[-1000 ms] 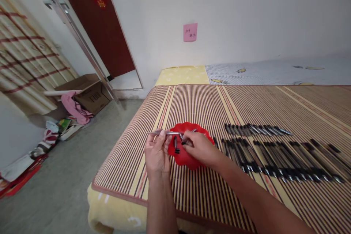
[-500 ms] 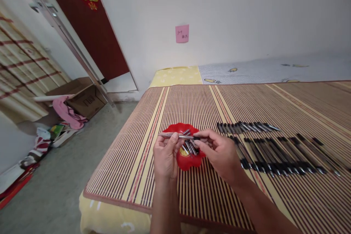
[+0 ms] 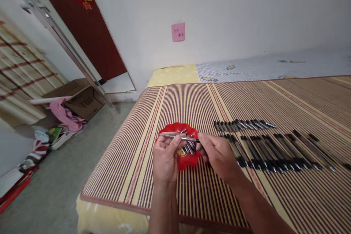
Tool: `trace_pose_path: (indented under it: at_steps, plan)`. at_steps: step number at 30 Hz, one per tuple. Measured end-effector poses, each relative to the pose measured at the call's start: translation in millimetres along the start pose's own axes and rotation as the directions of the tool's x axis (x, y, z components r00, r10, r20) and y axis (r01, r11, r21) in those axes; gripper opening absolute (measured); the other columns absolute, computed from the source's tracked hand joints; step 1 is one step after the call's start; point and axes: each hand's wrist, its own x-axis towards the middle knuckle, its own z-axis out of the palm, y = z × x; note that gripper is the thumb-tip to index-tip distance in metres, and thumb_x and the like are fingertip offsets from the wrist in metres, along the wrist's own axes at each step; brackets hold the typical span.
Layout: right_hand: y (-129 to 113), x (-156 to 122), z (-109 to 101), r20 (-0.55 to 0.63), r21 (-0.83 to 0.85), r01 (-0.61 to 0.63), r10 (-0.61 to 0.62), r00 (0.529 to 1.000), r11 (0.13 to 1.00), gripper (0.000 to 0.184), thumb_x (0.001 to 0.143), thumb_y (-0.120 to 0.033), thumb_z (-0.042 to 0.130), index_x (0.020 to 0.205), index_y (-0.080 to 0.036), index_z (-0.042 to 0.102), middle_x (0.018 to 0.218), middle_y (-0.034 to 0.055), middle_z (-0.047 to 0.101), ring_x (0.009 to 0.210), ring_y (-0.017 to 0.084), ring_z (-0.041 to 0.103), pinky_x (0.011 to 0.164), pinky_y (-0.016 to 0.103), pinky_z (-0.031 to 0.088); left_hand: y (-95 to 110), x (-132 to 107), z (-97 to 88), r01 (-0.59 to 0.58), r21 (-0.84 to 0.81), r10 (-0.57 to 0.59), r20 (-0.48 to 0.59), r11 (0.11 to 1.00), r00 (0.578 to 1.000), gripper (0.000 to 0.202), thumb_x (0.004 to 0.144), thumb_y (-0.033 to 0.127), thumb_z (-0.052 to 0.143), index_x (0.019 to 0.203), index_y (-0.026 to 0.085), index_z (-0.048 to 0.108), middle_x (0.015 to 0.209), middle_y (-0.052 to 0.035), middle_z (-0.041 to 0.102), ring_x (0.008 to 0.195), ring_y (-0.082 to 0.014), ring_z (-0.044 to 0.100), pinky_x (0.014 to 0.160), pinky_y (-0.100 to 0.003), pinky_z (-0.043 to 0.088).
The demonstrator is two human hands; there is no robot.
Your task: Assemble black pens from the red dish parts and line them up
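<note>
A slim silver-grey pen with a dark right end lies level between my two hands. My left hand pinches its left part between thumb and fingers. My right hand is closed on the dark right end, which its fingers partly hide. Below and behind the hands sits a red scalloped dish on the striped mat, with several short silver pen parts in it. Right of my right hand lies a row of black-capped clear pens, and behind it a row of shorter dark and silver pieces.
The striped bamboo mat covers a bed against a white wall bearing a pink note. At left, a cardboard box and a pink cloth rest on the grey floor near a metal frame.
My hands still hold the pen at nearly the same spot. The right fingers have closed further over its dark end. The whole view has shifted slightly.
</note>
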Motion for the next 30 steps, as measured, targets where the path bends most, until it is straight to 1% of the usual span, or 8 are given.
trace_pose_path:
  at_steps: [3, 6, 9, 13, 21, 24, 27, 30]
  plan:
    - [0.5, 1.4, -0.8, 0.026, 0.104, -0.016, 0.014, 1.0, 0.994, 0.038, 0.099, -0.049, 0.045, 0.085, -0.019, 0.064, 0.065, 0.0, 0.062, 0.056, 0.013, 0.058, 0.054, 0.025, 0.048, -1.0, 1.4, -0.7, -0.02, -0.012, 0.019, -0.035, 1.0, 0.999, 0.035, 0.063, 0.022, 0.09, 0.085, 0.013, 0.064, 0.085, -0.0069, 0.074, 0.081, -0.0178, 0.073, 0.071, -0.026, 0.058]
    - [0.0, 1.8, -0.7, 0.016, 0.101, 0.032, -0.034, 0.999, 0.994, 0.022, 0.093, -0.039, 0.059, 0.1, -0.02, 0.065, 0.073, 0.0004, 0.065, 0.065, 0.015, 0.062, 0.061, 0.026, 0.051, -1.6, 3.0, -1.3, -0.028, -0.038, 0.026, -0.073, 0.999, 0.997, 0.034, 0.062, 0.02, 0.09, 0.083, 0.013, 0.064, 0.082, -0.0046, 0.073, 0.075, -0.0154, 0.072, 0.069, -0.024, 0.058]
    - [-2.0, 1.5, -0.9, 0.005, 0.023, 0.047, -0.047, 0.999, 0.999, 0.02, 0.094, -0.036, 0.056, 0.087, -0.019, 0.064, 0.067, -0.0009, 0.062, 0.06, 0.014, 0.059, 0.057, 0.025, 0.047, -1.9, 2.4, -0.5, -0.027, -0.032, 0.025, -0.064, 0.999, 0.998, 0.034, 0.062, 0.021, 0.09, 0.083, 0.012, 0.065, 0.082, -0.0052, 0.073, 0.076, -0.0154, 0.072, 0.069, -0.024, 0.058]
    - [-1.4, 1.9, -3.5, 0.057, 0.014, -0.017, 0.016, 0.998, 1.0, 0.04, 0.098, -0.045, 0.048, 0.067, -0.021, 0.051, 0.055, -0.0045, 0.047, 0.048, 0.011, 0.044, 0.048, 0.023, 0.036, -1.8, -0.3, 0.8, -0.051, 0.03, 0.051, -0.012, 0.998, 0.999, 0.033, 0.065, 0.024, 0.089, 0.086, 0.013, 0.065, 0.086, -0.0086, 0.076, 0.08, -0.0182, 0.074, 0.07, -0.025, 0.058]
    - [14.7, 1.2, 4.9, 0.171, 0.308, -0.23, 0.185, 0.968, 0.923, 0.043, 0.093, -0.057, 0.052, 0.073, -0.02, 0.052, 0.059, -0.0059, 0.041, 0.048, 0.009, 0.035, 0.045, 0.021, 0.029, 0.4, -4.5, -0.8, -0.138, 0.12, 0.126, 0.099, 0.983, 0.987, 0.021, 0.075, 0.021, 0.082, 0.09, 0.014, 0.068, 0.09, -0.009, 0.077, 0.081, -0.0179, 0.074, 0.073, -0.025, 0.058]
    - [14.3, 0.5, 9.3, 0.222, 0.355, -0.283, 0.214, 0.951, 0.891, 0.045, 0.094, -0.058, 0.051, 0.072, -0.019, 0.053, 0.054, -0.0076, 0.037, 0.044, 0.008, 0.032, 0.043, 0.021, 0.026, 1.3, -4.1, -0.5, -0.145, 0.119, 0.131, 0.118, 0.982, 0.984, 0.021, 0.076, 0.022, 0.081, 0.092, 0.014, 0.069, 0.09, -0.0091, 0.077, 0.08, -0.0171, 0.074, 0.074, -0.025, 0.057]
    - [12.7, 2.5, 4.8, 0.23, 0.305, -0.239, 0.173, 0.958, 0.922, 0.044, 0.097, -0.055, 0.045, 0.078, -0.018, 0.06, 0.057, -0.0035, 0.05, 0.047, 0.01, 0.044, 0.047, 0.023, 0.035, 5.9, 0.7, -5.2, -0.153, 0.055, 0.151, 0.037, 0.987, 0.988, 0.028, 0.078, 0.025, 0.08, 0.101, 0.014, 0.07, 0.091, -0.0094, 0.077, 0.077, -0.0153, 0.073, 0.071, -0.023, 0.056]
    - [12.8, 6.8, -8.3, 0.115, 0.143, -0.128, 0.111, 0.987, 0.982, 0.034, 0.097, -0.047, 0.048, 0.091, -0.018, 0.065, 0.072, 0.0014, 0.063, 0.058, 0.013, 0.055, 0.056, 0.026, 0.044, 14.6, 9.1, -18.4, -0.193, -0.049, 0.183, -0.165, 0.98, 0.969, 0.031, 0.079, 0.026, 0.079, 0.106, 0.013, 0.07, 0.086, -0.008, 0.076, 0.068, -0.0112, 0.069, 0.062, -0.018, 0.053]
